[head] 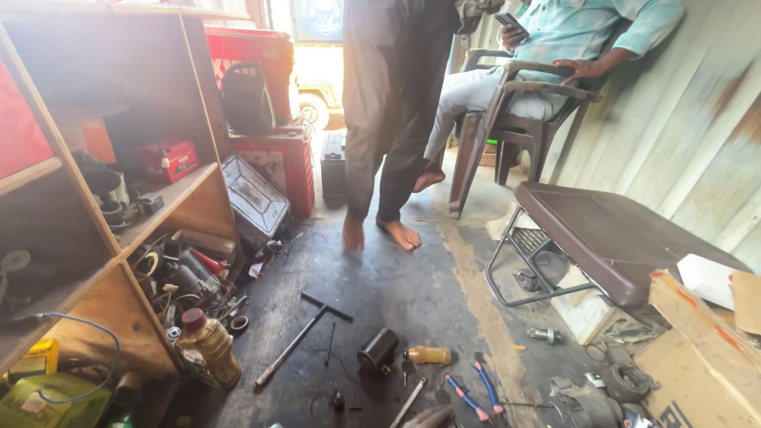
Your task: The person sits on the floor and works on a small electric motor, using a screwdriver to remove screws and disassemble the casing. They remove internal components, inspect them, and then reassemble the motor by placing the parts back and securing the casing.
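Only a sliver of one hand (428, 417) is showing near the pliers (468, 399); its grip I cannot tell, tools lying scattered within reach.

Only a sliver of one hand (430, 417) shows at the bottom edge; which hand and its pose are unclear.

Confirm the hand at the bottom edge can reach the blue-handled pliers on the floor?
Probably yes: the hand is close beside the pliers, with only bare floor between and nothing lying over them.
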The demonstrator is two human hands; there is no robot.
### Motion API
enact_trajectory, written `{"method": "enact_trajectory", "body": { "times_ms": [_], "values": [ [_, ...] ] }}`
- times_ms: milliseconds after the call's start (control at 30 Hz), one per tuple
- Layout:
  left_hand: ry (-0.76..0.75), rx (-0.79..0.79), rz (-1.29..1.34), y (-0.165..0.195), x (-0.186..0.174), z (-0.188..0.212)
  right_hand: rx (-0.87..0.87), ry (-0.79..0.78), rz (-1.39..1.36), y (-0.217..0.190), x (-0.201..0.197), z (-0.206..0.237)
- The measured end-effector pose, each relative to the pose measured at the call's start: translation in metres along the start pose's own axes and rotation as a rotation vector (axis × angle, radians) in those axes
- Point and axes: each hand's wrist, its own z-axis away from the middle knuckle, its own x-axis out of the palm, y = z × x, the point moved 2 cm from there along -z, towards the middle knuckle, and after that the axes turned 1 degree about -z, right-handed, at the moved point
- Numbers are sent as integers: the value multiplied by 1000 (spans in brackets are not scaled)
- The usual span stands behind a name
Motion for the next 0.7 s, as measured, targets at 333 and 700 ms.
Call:
{"method": "enact_trajectory", "body": {
  "times_ms": [333,700],
  "values": [
    [-153,-136,333,28,-25,22,-51,58,-52,32,-3,8],
    [-139,-2,173,46,-59,25,-93,73,-186,136,-56,28]
  ]
}}
